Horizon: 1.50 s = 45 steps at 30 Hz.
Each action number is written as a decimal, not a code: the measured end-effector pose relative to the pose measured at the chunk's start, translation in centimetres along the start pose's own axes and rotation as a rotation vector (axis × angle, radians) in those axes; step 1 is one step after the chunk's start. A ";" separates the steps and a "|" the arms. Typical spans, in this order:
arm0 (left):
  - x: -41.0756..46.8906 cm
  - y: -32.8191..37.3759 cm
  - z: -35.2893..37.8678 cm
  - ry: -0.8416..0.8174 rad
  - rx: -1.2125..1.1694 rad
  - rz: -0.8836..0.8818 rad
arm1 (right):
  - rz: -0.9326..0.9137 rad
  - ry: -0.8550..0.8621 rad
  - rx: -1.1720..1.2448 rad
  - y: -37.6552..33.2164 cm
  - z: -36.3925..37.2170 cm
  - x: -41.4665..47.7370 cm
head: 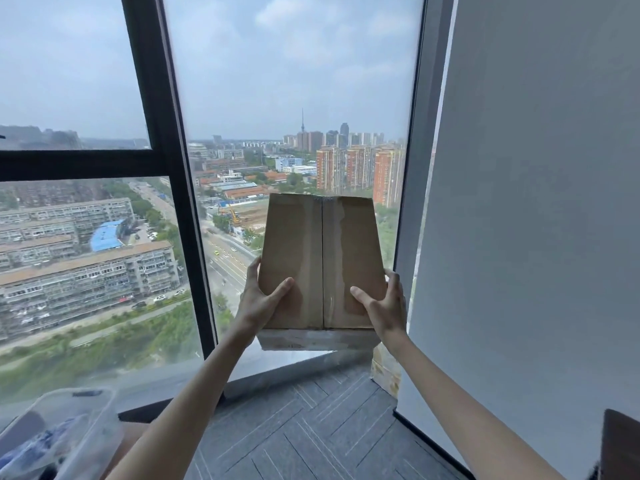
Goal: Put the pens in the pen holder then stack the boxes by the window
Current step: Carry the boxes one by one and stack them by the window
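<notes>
A brown cardboard box (320,258) with a taped centre seam is held up in front of the window, above the sill. My left hand (261,299) grips its left side with the thumb on top. On the right side my right hand (382,304) does the same. Just under the held box the top edge of another taped box (317,341) shows, resting on the window ledge; whether the two touch is unclear. No pens or pen holder are visible.
A black window frame (180,202) stands left of the box and a grey wall (536,237) closes in on the right. A clear plastic container (65,431) sits at the lower left. Grey herringbone floor (311,427) lies below. A dark object (620,445) is at the lower right corner.
</notes>
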<state>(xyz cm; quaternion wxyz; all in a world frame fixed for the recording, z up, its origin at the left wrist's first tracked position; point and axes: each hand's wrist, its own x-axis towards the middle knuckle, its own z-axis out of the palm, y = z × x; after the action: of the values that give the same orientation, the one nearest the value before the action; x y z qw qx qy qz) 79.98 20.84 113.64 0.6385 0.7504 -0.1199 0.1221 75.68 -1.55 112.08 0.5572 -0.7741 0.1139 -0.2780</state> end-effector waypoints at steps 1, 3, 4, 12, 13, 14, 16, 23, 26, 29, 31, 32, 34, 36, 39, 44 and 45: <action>2.2 -0.9 0.1 -0.006 0.001 0.000 | 0.003 0.010 -0.004 0.4 1.3 1.7; 6.9 -2.5 0.1 -0.022 0.014 0.005 | 0.008 0.031 -0.001 1.1 4.1 5.2; 9.2 -3.2 0.1 -0.033 0.019 0.006 | 0.016 0.041 0.000 1.4 5.5 7.0; 23.9 -10.6 2.6 -0.175 -0.012 -0.053 | 0.095 0.111 -0.035 5.9 12.6 18.4; 25.3 -11.6 3.2 -0.186 -0.012 -0.069 | 0.100 0.125 -0.043 6.7 13.1 19.7; 26.8 -12.6 3.9 -0.196 -0.009 -0.080 | 0.106 0.140 -0.053 7.5 13.6 21.0; 29.8 -14.4 5.7 -0.225 -0.005 -0.085 | 0.118 0.165 -0.074 9.4 14.5 23.6; 40.6 -21.2 13.5 -0.328 0.008 -0.120 | 0.184 0.211 -0.077 17.6 17.0 34.3; 46.1 -23.6 17.3 -0.358 0.030 -0.142 | 0.237 0.229 -0.065 20.7 17.9 40.0; 51.0 -25.6 21.0 -0.383 0.044 -0.145 | 0.276 0.231 -0.071 23.1 18.4 45.1; 53.5 -27.0 23.4 -0.393 0.050 -0.152 | 0.301 0.235 -0.096 24.6 18.4 47.9; 54.5 -27.8 24.6 -0.398 0.056 -0.162 | 0.309 0.239 -0.108 25.4 18.3 49.1; 56.3 -29.1 26.8 -0.420 0.065 -0.172 | 0.317 0.255 -0.127 26.8 18.1 51.0; 58.3 -30.7 29.4 -0.466 0.052 -0.183 | 0.340 0.292 -0.140 28.7 17.7 53.1; 61.3 -33.4 33.5 -0.554 0.033 -0.201 | 0.390 0.337 -0.163 31.6 17.2 55.8; 66.4 -38.3 40.3 -0.695 0.017 -0.246 | 0.500 0.419 -0.228 36.6 17.1 60.5; 67.5 -39.4 41.7 -0.725 0.016 -0.256 | 0.524 0.432 -0.237 37.8 17.3 61.6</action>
<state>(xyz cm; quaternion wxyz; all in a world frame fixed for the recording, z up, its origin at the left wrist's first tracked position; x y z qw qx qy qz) 158.00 -15.77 93.29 0.5590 0.7586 -0.2424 -0.2309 140.80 -31.01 91.92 0.4790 -0.7013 0.4549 -0.2679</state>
